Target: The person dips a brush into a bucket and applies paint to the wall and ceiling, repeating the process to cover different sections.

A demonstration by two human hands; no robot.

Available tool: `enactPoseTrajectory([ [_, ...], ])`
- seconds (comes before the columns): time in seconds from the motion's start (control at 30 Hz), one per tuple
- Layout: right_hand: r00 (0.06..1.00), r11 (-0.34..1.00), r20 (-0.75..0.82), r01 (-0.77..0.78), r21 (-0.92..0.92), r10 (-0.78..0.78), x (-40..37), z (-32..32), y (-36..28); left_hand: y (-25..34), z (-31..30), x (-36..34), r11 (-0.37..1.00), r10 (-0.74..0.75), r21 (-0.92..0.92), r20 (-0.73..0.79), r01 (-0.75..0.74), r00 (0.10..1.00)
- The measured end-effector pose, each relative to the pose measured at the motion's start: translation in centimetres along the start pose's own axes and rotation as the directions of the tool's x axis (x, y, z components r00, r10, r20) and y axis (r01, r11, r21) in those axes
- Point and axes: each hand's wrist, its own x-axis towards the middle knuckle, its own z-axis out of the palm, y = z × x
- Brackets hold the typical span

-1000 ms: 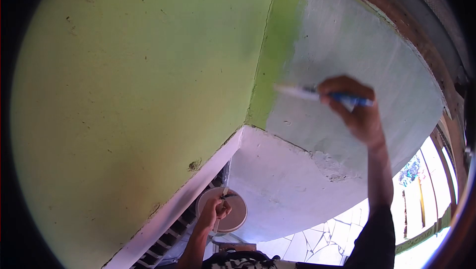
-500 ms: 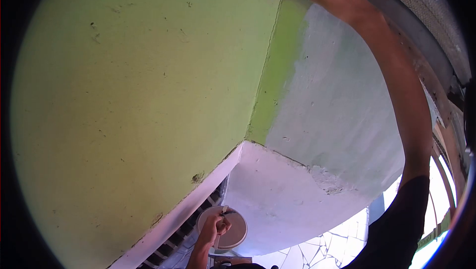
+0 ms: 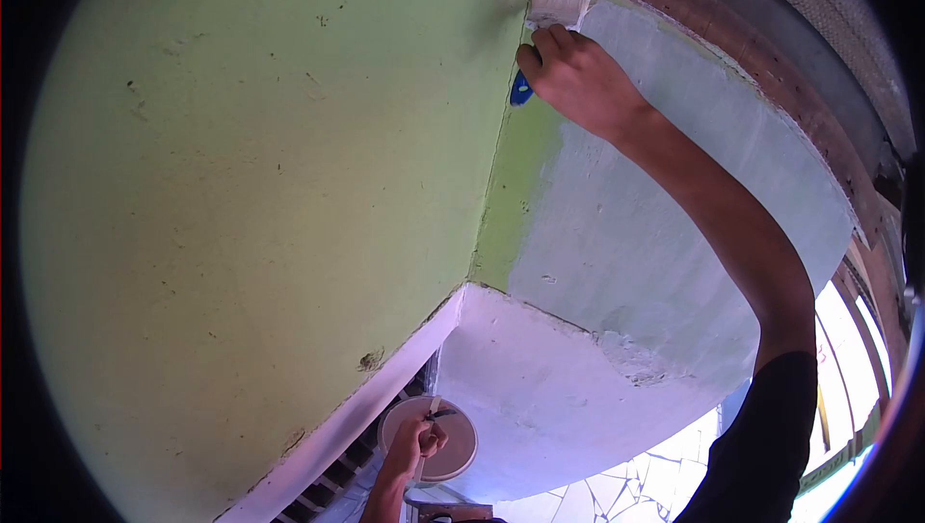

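The fingers of the right hand are curled round a paintbrush, pinching it near the base of its bristles. The wide, pale bristles point up beyond the fingertips and appear to lie against the wall at the top of a bright green strip; the blue handle sticks out just below the thumb side. The strip runs down from under these fingers, along the wall corner. To the fingers' right, beside the forearm, spreads a pale grey coating; to their left, across the corner, stands a yellowish-green wall with chips and pits. Just above the bristles passes a brown beam.

Well below, the left hand's fingers are closed on a pale strip at the mouth of a round bucket; what that strip belongs to, I cannot tell. A small dark item lies just above these fingers. To their right is a whitish lower wall, and farther out, down and right, a floor of irregular pale pieces.
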Motion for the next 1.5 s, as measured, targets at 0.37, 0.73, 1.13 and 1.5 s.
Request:
enactPoseTrajectory([
  [0.37,0.999,0.983,-0.009,-0.045,0.18,0.047,1.3,-3.6,-1.2,1.4,0.7,-0.2,1.0,0.013,-0.008,0.018,-0.013,1.0],
  [0.73,0.983,0.953,0.18,-0.011,0.302,-0.045,-2.5,-3.7,-5.4,0.1,0.3,-0.4,0.999,-0.041,0.015,0.008,0.04,0.999],
  [1.13,0.976,0.5,0.217,-0.181,0.847,-0.014,-7.7,-8.0,-19.5,-0.3,-0.1,-2.7,0.999,0.034,0.035,0.009,-0.035,0.999],
  [1.5,0.744,0.131,0.667,-0.664,0.736,0.026,-7.1,-2.4,-18.2,-0.2,-0.1,-3.4,0.998,-0.016,0.054,-0.027,0.018,0.999],
])
